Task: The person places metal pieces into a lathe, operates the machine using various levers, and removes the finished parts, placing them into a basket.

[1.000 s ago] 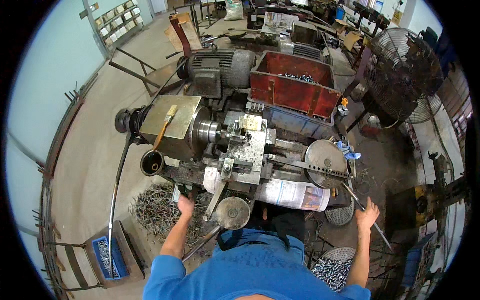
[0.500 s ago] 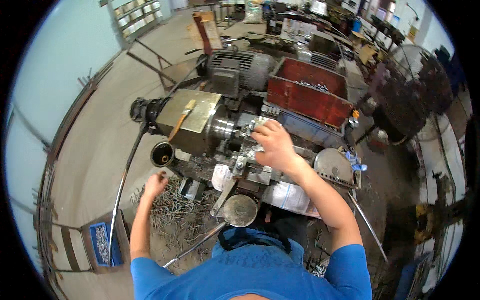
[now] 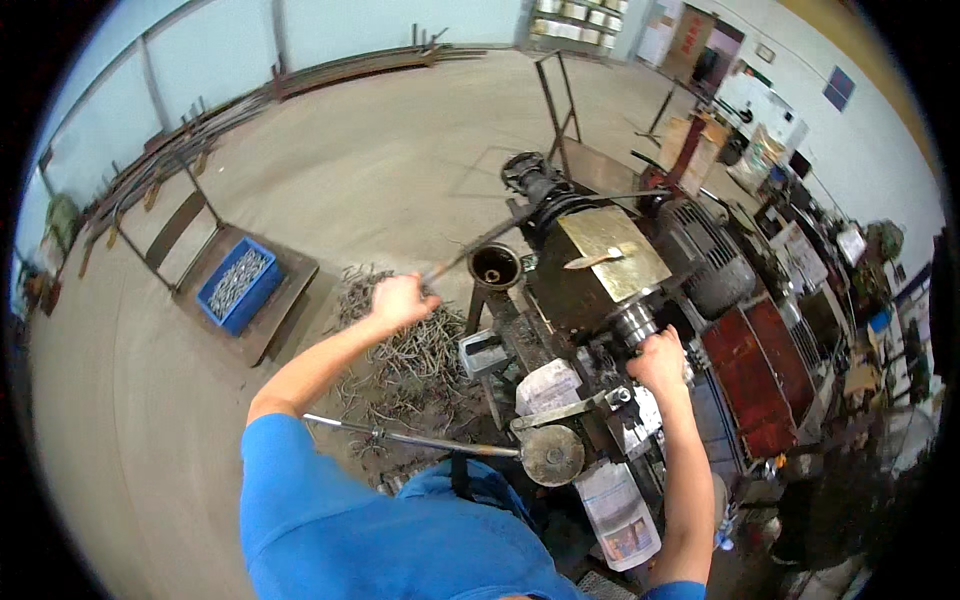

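My left hand (image 3: 402, 300) is closed around the end of a long metal lever bar (image 3: 478, 246), which slants up to the dark rear end of a lathe-like machine. My right hand (image 3: 660, 360) is at the shiny round chuck (image 3: 634, 322), its fingers curled in close to the front. Whatever those fingers hold, if anything, is hidden. On the machine's brass-coloured top cover (image 3: 610, 245) lies a flat paintbrush (image 3: 600, 257). A dark round cup (image 3: 494, 266) stands between the lever bar and the machine body.
A heap of metal shavings (image 3: 400, 370) covers the floor below my left arm. Farther left, a blue crate (image 3: 238, 286) of small metal parts rests on a trolley (image 3: 290, 300). A round handwheel (image 3: 552, 455) with a long rod sits close to my body. A red bin (image 3: 745, 370) stands right.
The view has turned left. My left hand has gone from beside the shavings to the lever bar and closed on it. My right hand has curled its fingers in at the chuck.
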The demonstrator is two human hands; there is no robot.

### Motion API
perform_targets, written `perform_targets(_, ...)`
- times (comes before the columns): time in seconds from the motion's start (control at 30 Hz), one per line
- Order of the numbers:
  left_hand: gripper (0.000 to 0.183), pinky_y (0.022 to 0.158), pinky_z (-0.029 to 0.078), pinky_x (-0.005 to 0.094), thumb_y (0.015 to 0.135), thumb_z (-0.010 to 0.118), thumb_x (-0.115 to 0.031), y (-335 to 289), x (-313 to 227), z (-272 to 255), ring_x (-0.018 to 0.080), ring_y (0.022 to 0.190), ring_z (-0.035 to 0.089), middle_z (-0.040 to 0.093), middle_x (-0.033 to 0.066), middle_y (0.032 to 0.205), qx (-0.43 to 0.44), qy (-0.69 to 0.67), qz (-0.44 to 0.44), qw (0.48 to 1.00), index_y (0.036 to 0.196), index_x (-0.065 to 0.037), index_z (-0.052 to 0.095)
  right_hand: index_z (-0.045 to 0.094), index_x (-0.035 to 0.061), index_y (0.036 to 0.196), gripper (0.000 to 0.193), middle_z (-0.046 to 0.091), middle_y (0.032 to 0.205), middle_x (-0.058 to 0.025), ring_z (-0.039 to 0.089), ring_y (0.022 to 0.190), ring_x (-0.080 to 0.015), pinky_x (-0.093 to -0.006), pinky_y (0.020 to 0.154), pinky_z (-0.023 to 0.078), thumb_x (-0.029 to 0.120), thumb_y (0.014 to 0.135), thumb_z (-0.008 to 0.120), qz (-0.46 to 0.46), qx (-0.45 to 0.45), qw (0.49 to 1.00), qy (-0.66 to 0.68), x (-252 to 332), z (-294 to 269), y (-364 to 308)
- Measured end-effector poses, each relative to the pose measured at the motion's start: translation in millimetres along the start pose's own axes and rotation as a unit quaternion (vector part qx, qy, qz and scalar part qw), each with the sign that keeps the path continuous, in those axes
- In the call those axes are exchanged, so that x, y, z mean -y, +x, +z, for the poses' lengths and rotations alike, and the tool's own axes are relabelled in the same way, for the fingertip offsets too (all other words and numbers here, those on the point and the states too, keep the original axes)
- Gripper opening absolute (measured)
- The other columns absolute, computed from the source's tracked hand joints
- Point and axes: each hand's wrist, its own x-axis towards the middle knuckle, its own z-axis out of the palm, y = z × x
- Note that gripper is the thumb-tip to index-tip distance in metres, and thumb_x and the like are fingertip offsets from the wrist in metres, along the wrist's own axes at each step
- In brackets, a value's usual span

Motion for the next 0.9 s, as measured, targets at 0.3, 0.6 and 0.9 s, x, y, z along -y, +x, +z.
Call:
perform_targets(0.3, 0.03, 0.066, 0.048, 0.0466, 0.068, 0.062, -0.03, 61, -7, -1, 0.0353, 0.077, 0.061, 0.062, 0.0196, 0.08, 0.113, -0.081, 0.099, 0.985, 0.074, -0.001, 0.06, 0.068, 0.0017, 0.066, 0.024, 0.065, 0.069, -0.0164, 0.061, 0.082, -0.0294, -0.0396, 0.102, 0.028, 0.025, 0.062, 0.061, 0.06, 0.111, 0.985, -0.116, 22, -43, -3)
perform_targets(0.6, 0.028, 0.057, 0.047, 0.0408, 0.073, 0.065, -0.022, 79, 20, 23, 0.0323, 0.063, 0.061, 0.059, 0.018, 0.063, 0.072, -0.146, 0.11, 0.981, 0.08, 0.004, 0.057, 0.067, 0.0076, 0.094, 0.039, 0.056, 0.112, -0.015, 0.052, 0.097, -0.0322, -0.041, 0.095, 0.039, 0.015, 0.057, 0.06, 0.265, -0.156, 0.951, -0.034, -76, -144, -54)
perform_targets(0.9, 0.016, 0.046, 0.046, 0.0283, 0.08, 0.061, -0.01, 81, 6, 17, 0.0143, 0.05, 0.057, 0.057, 0.0051, 0.062, 0.265, -0.416, 0.064, 0.867, 0.075, 0.001, 0.051, 0.065, 0.006, 0.103, 0.048, 0.049, 0.126, -0.0189, 0.051, 0.11, -0.0347, -0.0387, 0.093, 0.042, 0.015, 0.056, 0.059, 0.346, -0.139, 0.924, 0.08, -62, -123, -230)
